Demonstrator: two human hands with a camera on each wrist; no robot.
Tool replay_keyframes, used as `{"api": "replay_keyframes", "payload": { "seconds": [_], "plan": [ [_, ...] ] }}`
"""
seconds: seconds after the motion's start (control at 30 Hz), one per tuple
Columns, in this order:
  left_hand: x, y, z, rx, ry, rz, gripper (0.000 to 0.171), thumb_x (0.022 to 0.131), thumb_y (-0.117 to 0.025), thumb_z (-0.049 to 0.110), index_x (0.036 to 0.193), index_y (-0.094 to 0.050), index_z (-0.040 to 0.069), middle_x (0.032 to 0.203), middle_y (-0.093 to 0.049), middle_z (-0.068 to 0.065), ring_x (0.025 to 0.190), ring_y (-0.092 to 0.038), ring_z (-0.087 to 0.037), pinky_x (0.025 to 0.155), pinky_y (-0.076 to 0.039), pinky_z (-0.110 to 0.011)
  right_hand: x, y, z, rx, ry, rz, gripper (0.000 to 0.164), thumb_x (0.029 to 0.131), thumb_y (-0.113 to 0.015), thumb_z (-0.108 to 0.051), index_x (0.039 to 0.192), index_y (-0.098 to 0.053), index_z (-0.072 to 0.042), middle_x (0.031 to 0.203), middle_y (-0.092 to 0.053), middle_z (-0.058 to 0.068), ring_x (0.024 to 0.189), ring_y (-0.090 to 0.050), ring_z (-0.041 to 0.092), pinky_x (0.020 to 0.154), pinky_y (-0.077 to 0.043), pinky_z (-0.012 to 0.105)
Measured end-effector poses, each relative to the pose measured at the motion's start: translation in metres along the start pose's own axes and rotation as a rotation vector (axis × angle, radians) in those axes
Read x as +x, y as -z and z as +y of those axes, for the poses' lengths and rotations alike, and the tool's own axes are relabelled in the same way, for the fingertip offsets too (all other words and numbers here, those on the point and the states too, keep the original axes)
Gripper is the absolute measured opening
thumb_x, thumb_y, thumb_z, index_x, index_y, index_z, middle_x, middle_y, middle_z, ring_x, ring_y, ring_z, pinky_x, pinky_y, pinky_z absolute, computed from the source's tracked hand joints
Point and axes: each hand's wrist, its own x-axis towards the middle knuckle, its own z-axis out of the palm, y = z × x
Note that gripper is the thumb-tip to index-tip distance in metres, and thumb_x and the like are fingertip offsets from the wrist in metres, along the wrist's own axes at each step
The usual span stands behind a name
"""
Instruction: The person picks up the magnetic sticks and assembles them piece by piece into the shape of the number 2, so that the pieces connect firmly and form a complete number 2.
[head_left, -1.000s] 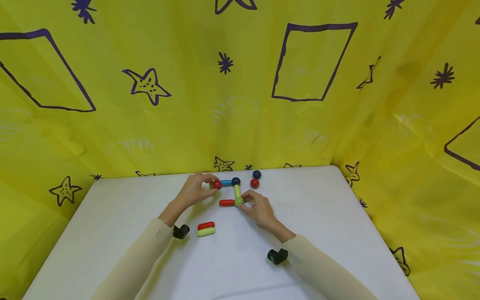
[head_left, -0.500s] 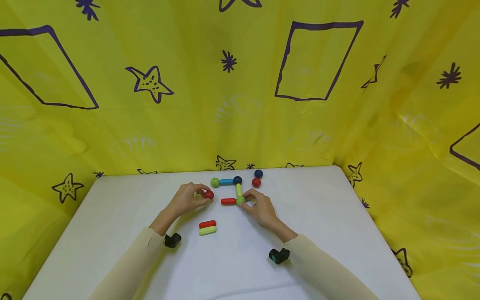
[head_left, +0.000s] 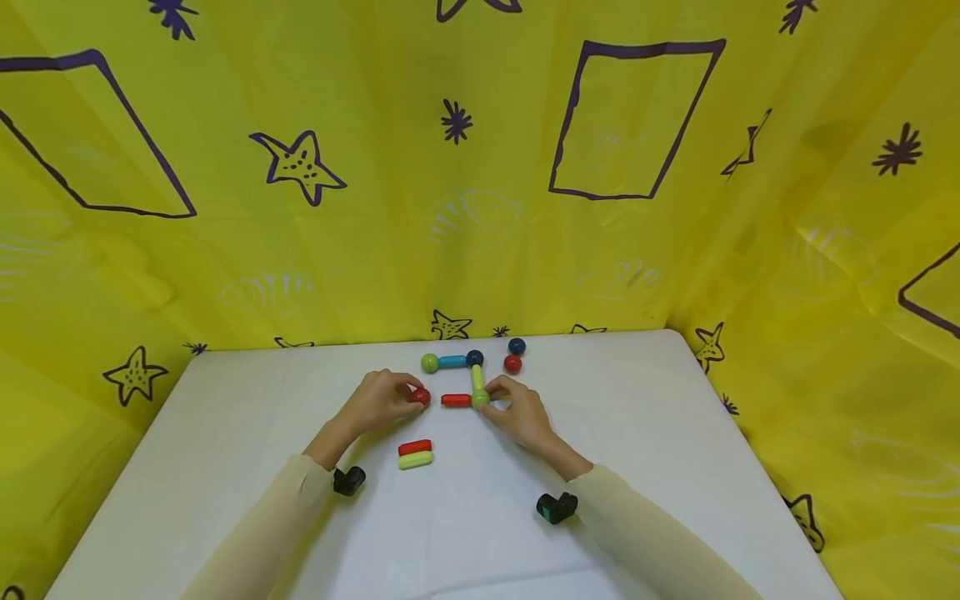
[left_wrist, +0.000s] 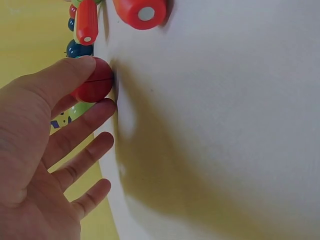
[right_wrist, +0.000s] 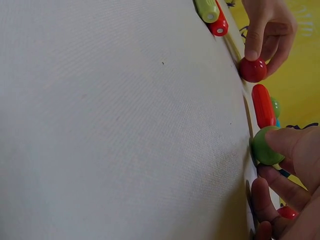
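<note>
Red, glossy, plastic-looking ball [head_left: 422, 397]: pinched in the grip of the left hand [head_left: 378, 402], just beside the free end of the glossy red rod [head_left: 456, 400], not touching it. The right hand [head_left: 521, 412] pinches the near light-green ball [head_left: 480, 398] at the other end of that rod.

Done, as judged: a run of six pieces appears joined on the white-covered bench [head_left: 600, 433]: far light-green ball [head_left: 429, 362], blue rod [head_left: 452, 362], dark-blue ball [head_left: 474, 357], yellow-green rod [head_left: 477, 377], then the near light-green ball and the red rod.

Left, as judged: the held ball is not yet attached. Four pieces lie outside the run: spare dark-blue ball [head_left: 517, 346], spare red ball [head_left: 513, 363], spare red rod [head_left: 415, 447], spare yellow-green rod [head_left: 416, 460].

Count: six balls (two red, two dark-blue, two light-green); five rods (two red, two yellow-green, one blue).
</note>
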Motion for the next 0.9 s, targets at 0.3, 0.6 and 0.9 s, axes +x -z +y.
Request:
{"api": "replay_keyframes", "payload": {
  "seconds": [0.3,0.6,0.9],
  "plan": [
    [0.0045,-0.0009,0.0042,-0.014,-0.032,-0.002,0.028,0.087,-0.084,0.021,0.110,-0.077,0.008,0.090,-0.076,-0.001,0.086,-0.065,-0.017,0.080,-0.051,-0.036,0.0011,0.0036,-0.0026,0.001,0.010,0.008,0.021,0.091,-0.079,-0.017,0.110,-0.070,-0.014,0.109,-0.075,0.003,0.109,-0.064,0.027,0.101,-0.047,0.052],
    [0.0095,-0.0068,0.0090,-0.034,-0.015,-0.020,0.027,0.087,-0.084,0.024,0.110,-0.077,0.010,0.090,-0.076,0.002,0.084,-0.064,-0.015,0.080,-0.051,-0.035,0.0024,0.0010,-0.0031,-0.001,0.011,0.008,0.022,0.091,-0.080,-0.017,0.111,-0.070,-0.013,0.108,-0.074,0.003,0.107,-0.064,0.027,0.100,-0.047,0.052],
    [0.0088,-0.0076,0.0079,-0.051,-0.022,-0.012,0.027,0.088,-0.083,0.022,0.110,-0.077,0.009,0.090,-0.075,0.001,0.083,-0.065,-0.015,0.080,-0.054,-0.034,0.0021,0.0002,-0.0048,-0.002,0.006,0.011,0.023,0.092,-0.079,-0.017,0.112,-0.070,-0.013,0.107,-0.074,0.004,0.108,-0.064,0.028,0.101,-0.047,0.053]
  ]
}}
